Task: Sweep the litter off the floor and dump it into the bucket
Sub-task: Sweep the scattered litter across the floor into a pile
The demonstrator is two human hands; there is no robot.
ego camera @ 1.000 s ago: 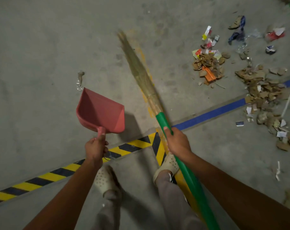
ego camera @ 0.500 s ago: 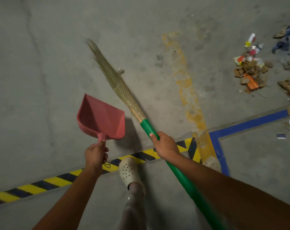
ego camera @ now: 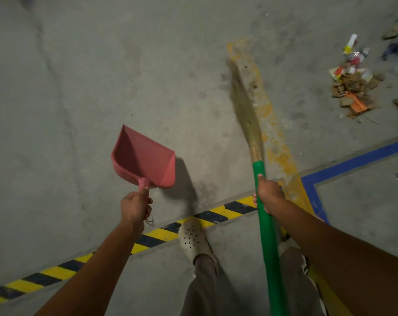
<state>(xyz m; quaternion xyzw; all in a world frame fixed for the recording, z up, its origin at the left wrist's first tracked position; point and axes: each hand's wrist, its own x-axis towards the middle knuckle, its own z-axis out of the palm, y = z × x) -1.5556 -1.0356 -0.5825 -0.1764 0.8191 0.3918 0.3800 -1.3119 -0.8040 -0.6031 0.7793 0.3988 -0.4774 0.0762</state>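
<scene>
litter (ego camera: 353, 87) lies far right; left hand (ego camera: 135, 207) grips dustpan (ego camera: 145, 160), right hand (ego camera: 268, 195) grips broom (ego camera: 270, 247).

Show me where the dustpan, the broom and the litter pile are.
dustpan (ego camera: 145, 163): head view, inside of the red scoop.
broom (ego camera: 267, 236): head view, on the green handle.
litter pile (ego camera: 350, 85): head view, brown scraps at the far right.
</scene>
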